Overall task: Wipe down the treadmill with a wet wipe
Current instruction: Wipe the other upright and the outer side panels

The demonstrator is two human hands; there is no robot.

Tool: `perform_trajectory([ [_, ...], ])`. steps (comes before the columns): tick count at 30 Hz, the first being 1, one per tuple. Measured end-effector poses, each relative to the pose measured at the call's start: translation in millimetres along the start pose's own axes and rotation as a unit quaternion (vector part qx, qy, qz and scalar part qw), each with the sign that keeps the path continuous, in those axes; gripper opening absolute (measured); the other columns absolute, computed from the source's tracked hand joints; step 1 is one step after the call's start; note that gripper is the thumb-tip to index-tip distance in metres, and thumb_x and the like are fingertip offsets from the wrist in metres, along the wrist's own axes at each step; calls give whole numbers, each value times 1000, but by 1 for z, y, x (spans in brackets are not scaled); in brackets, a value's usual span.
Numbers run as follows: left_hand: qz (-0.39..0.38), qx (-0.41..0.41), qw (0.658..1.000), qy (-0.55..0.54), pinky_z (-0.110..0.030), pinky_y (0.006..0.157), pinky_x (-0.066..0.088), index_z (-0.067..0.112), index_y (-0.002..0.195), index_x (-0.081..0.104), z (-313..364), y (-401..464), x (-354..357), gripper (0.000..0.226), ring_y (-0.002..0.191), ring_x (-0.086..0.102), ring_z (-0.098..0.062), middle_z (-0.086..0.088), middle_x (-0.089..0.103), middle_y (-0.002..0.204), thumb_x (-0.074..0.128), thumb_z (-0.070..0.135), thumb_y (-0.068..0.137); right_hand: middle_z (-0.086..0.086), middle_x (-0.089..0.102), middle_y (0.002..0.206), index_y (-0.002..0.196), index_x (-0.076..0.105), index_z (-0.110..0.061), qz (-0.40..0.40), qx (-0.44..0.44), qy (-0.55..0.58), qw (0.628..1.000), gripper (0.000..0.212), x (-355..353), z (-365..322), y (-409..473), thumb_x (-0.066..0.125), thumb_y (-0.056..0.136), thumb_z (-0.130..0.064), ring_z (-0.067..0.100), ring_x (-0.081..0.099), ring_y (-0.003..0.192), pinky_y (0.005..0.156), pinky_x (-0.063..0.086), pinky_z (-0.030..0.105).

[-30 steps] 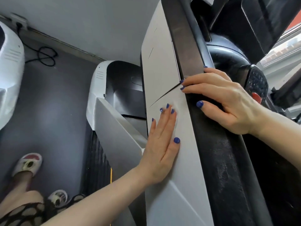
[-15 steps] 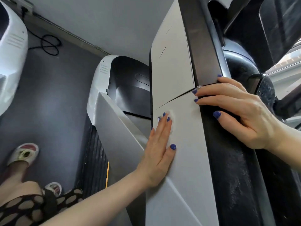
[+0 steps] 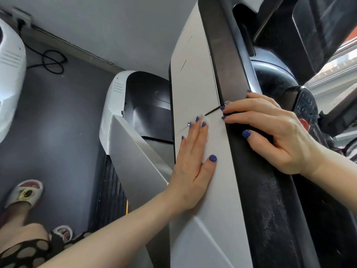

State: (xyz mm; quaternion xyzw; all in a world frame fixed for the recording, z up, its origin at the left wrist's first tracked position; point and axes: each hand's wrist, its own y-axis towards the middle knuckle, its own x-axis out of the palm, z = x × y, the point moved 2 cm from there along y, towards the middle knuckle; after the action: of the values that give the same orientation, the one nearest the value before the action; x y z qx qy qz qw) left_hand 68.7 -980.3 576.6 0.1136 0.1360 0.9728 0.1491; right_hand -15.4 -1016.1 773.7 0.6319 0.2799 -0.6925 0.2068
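The treadmill's white side panel (image 3: 195, 84) rises through the middle of the view, with a black rail (image 3: 257, 190) along its right edge. My left hand (image 3: 193, 163) lies flat on the white panel with straight fingers, pressing a thin white wet wipe (image 3: 205, 136) against it; the wipe shows only between the fingers and thumb. My right hand (image 3: 270, 130) rests on the black rail to the right, fingers extended, their tips touching the seam between panel and rail.
The treadmill's motor cover (image 3: 135, 97) and belt (image 3: 110, 192) lie below left. Another white machine (image 3: 9, 74) stands at far left. A black cable (image 3: 52, 60) coils on the dark floor (image 3: 48, 132) by the wall. My feet in slippers (image 3: 27, 192) stand at lower left.
My left hand has slid the wipe up the white panel to the diagonal seam. My right hand has kept its place on the rail.
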Motion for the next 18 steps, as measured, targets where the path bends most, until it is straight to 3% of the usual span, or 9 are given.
perform_trajectory([
  [4,-15,18,1000,16,-55,126,4,26,159,2,-11,-10,-2,61,156,-5,-9,11,-2,170,26,42,105,12,63,130,120,69,-1,1,3,1,1000,38,1,0,-1,45,92,-12,25,57,127,118,29,53],
  [9,-2,34,999,23,-53,126,3,18,160,7,7,9,-2,63,156,-3,-12,6,1,170,27,39,105,11,62,131,119,69,-1,19,12,4,1000,38,0,0,-2,46,93,-12,25,56,128,118,31,51],
  [14,-37,61,997,44,-44,126,-3,18,161,3,8,-9,0,64,157,-4,-14,7,-3,170,27,39,105,11,60,133,118,68,1,55,31,-1,998,35,-1,0,-5,49,92,-11,28,54,129,109,39,52],
  [18,-31,52,997,51,-45,126,-5,20,160,-1,11,2,-1,65,156,-7,-12,10,-8,170,22,45,105,8,56,140,125,66,-3,44,40,-25,998,40,-3,1,-1,49,92,-18,21,48,135,116,33,45],
])
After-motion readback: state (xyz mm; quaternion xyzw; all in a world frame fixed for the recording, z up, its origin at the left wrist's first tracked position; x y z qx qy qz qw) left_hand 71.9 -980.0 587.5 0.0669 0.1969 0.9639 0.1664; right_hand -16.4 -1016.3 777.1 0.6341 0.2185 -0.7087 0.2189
